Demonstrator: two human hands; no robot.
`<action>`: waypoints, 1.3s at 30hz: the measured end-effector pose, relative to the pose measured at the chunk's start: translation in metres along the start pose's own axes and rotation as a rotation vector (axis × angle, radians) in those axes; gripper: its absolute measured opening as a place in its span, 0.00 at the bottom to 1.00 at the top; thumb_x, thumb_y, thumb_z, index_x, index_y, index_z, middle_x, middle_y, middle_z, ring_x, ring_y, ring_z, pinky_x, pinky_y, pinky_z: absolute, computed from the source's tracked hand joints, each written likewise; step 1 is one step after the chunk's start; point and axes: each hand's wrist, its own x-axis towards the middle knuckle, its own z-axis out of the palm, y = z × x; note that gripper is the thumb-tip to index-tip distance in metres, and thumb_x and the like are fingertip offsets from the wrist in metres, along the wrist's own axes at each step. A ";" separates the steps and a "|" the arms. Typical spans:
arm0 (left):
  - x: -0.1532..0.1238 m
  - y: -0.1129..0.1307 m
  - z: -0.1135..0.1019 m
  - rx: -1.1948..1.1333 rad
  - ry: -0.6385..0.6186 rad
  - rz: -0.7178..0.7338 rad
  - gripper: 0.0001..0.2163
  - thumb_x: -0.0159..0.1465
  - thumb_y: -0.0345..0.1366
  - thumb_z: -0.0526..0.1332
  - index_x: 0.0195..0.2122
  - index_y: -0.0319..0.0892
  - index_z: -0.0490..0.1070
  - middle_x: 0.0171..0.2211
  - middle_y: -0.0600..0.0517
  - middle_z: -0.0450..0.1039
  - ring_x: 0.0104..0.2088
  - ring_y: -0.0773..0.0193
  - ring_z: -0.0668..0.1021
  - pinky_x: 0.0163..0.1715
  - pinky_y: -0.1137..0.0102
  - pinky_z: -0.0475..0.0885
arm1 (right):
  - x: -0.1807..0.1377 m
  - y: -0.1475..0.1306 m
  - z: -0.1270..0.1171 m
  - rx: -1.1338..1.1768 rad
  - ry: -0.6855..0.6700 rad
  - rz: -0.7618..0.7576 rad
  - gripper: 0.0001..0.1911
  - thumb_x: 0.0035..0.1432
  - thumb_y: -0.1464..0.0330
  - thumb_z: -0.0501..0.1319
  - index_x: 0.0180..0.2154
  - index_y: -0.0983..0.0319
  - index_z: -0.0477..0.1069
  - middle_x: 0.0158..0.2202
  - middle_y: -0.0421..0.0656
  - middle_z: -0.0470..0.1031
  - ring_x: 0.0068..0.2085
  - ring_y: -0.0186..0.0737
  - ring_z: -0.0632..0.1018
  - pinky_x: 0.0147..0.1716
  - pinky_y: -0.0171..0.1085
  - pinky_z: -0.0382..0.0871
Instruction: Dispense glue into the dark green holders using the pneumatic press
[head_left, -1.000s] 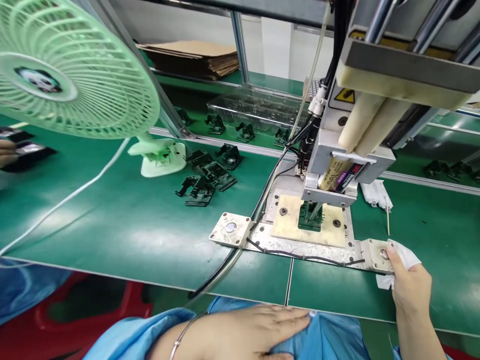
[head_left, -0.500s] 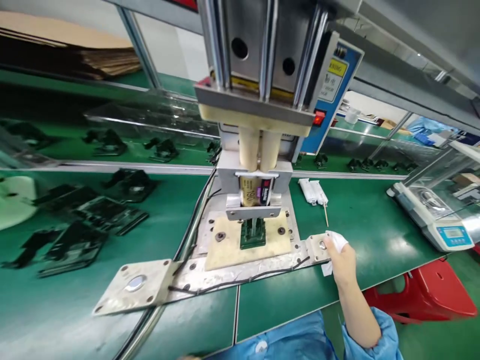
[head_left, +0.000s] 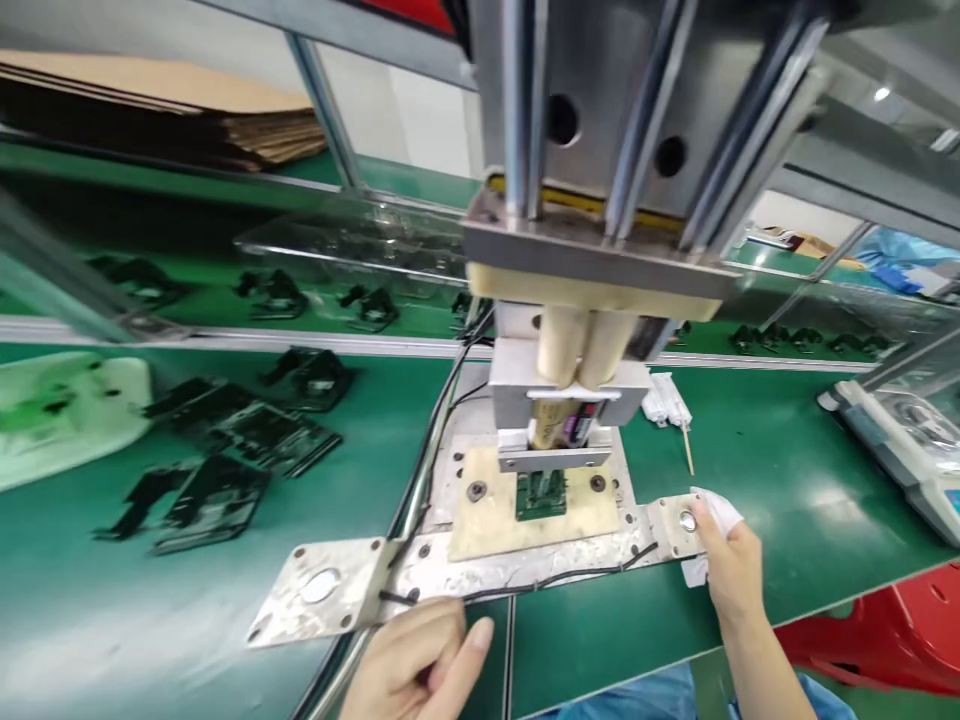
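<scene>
My right hand (head_left: 729,570) rests at the right end of the metal base plate (head_left: 525,570), thumb on the round button (head_left: 687,521), fingers curled round a white cloth (head_left: 716,515). My left hand (head_left: 416,665) comes in at the bottom edge, close to the plate's left button (head_left: 320,585); its fingers are loosely curled with the thumb out and nothing in them. Between the buttons a green part (head_left: 540,495) sits in a cream fixture (head_left: 487,515) under the glue dispenser head (head_left: 562,390).
Black plastic parts (head_left: 225,440) lie in a heap left of the machine, more on the rear conveyor (head_left: 277,295). A pale green fan base (head_left: 60,415) is far left, a scale (head_left: 900,440) far right, a red stool (head_left: 892,630) below. Cardboard (head_left: 187,110) is stacked behind.
The view swung right, then back a little. My left hand left my blue-clad lap and rose to the table near the left button. The right hand stayed on its button.
</scene>
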 end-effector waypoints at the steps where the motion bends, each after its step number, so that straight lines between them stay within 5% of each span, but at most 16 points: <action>1: 0.001 0.003 0.000 -0.006 -0.003 0.011 0.17 0.64 0.21 0.53 0.23 0.43 0.47 0.16 0.59 0.51 0.16 0.72 0.61 0.18 0.76 0.58 | 0.000 0.001 -0.002 -0.018 0.020 0.008 0.31 0.44 0.47 0.71 0.41 0.65 0.81 0.39 0.50 0.82 0.43 0.54 0.81 0.42 0.44 0.75; 14: -0.004 0.005 0.003 -0.166 -0.009 -0.062 0.19 0.64 0.22 0.53 0.22 0.44 0.44 0.18 0.60 0.45 0.17 0.72 0.56 0.19 0.74 0.54 | 0.004 0.009 -0.011 -0.070 0.165 0.038 0.32 0.42 0.50 0.75 0.41 0.68 0.81 0.40 0.52 0.81 0.42 0.52 0.80 0.35 0.40 0.75; 30: 0.000 0.003 0.000 -0.183 -0.010 -0.073 0.20 0.62 0.21 0.56 0.21 0.43 0.46 0.17 0.61 0.48 0.17 0.73 0.57 0.19 0.74 0.54 | 0.001 0.002 -0.008 -0.037 0.107 -0.118 0.28 0.48 0.52 0.72 0.43 0.68 0.79 0.41 0.51 0.81 0.41 0.50 0.81 0.38 0.42 0.76; 39: 0.002 0.004 -0.002 -0.156 -0.038 -0.096 0.20 0.61 0.20 0.56 0.20 0.43 0.47 0.16 0.60 0.51 0.16 0.72 0.59 0.18 0.75 0.56 | 0.000 0.001 -0.011 -0.048 0.090 -0.017 0.31 0.43 0.52 0.75 0.44 0.67 0.80 0.42 0.52 0.81 0.41 0.52 0.80 0.36 0.41 0.75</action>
